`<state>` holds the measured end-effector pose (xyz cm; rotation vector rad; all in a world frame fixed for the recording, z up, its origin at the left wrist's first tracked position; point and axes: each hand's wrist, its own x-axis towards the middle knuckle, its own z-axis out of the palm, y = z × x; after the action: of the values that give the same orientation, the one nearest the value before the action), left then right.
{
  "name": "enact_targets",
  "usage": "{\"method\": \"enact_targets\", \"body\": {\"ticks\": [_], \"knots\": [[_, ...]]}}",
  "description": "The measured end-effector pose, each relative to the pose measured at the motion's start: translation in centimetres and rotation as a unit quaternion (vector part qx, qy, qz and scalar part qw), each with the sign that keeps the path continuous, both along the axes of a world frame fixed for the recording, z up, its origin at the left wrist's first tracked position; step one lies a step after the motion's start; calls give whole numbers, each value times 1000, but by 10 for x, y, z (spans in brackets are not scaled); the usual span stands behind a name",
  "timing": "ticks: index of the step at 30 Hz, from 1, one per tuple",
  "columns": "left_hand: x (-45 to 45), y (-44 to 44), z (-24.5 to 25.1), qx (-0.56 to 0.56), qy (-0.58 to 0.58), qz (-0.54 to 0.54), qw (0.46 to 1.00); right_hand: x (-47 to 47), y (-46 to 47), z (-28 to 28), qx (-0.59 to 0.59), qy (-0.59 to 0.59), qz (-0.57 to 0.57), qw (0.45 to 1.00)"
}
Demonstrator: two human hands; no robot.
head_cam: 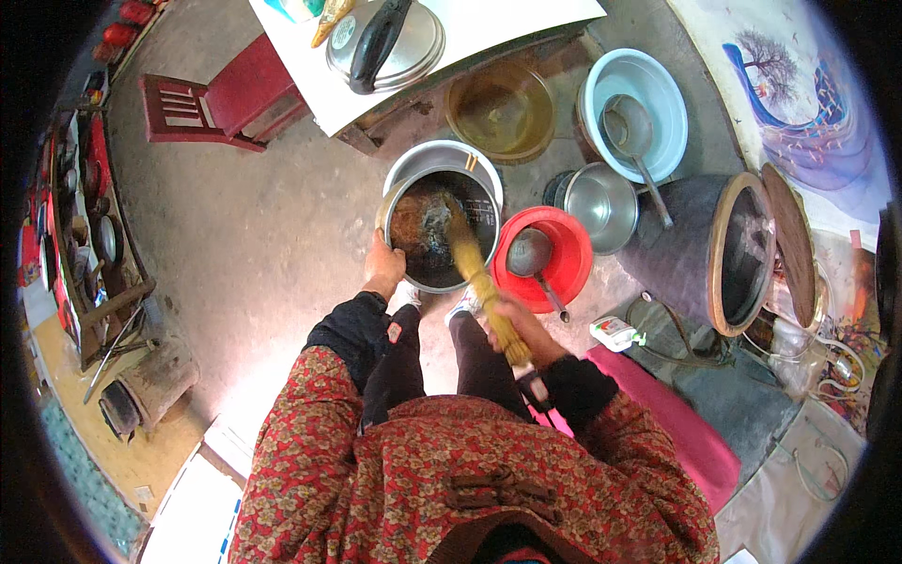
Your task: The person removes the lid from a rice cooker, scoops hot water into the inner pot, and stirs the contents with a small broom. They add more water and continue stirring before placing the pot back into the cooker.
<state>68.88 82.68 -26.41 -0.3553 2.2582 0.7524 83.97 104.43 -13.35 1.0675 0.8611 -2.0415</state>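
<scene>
My left hand [385,264] grips the near left rim of a dark-lined inner cooking pot [416,275], which is tilted so its inside faces up at me. In my right hand [525,328] is a straw pot brush [476,264], its bristle end down inside the pot and blurred. Brownish wet residue and some pale liquid cover part of the pot's bottom. A pale metal basin [430,153] shows behind the pot; whether the two touch I cannot tell. Just right of the pot stands a red plastic basin [574,247] with a metal ladle [530,252] in it.
Back right are a brown basin [542,106], a light blue basin [673,106] with a strainer ladle [626,125], and a steel pot [606,208]. A large dark jar [676,240] lies beyond a white bottle [614,333]. A white table [486,35] and red chair [246,92] stand ahead.
</scene>
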Motion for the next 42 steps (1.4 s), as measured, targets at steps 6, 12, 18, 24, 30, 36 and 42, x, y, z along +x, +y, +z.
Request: {"method": "enact_targets", "body": {"ticks": [6,12,18,24,30,36,42], "knots": [[6,-2,0,-24,-5,-11,1000,15,17,24,163,24,-94,982],[10,8,9,20,22,-17,999,2,0,-28,344,348,194,850],[-2,12,21,18,-25,-6,1000,17,-1,-6,42,55,108,992],[8,7,20,5,-2,-15,1000,-7,-1,1,162,184,-32,969],[4,5,19,32,-24,13,999,3,-5,-5,-5,94,43,995],[5,6,7,30,-18,19,999,2,-8,-5,73,39,-10,996],[7,13,6,9,25,-34,999,-4,1,-5,68,196,-63,976]]}}
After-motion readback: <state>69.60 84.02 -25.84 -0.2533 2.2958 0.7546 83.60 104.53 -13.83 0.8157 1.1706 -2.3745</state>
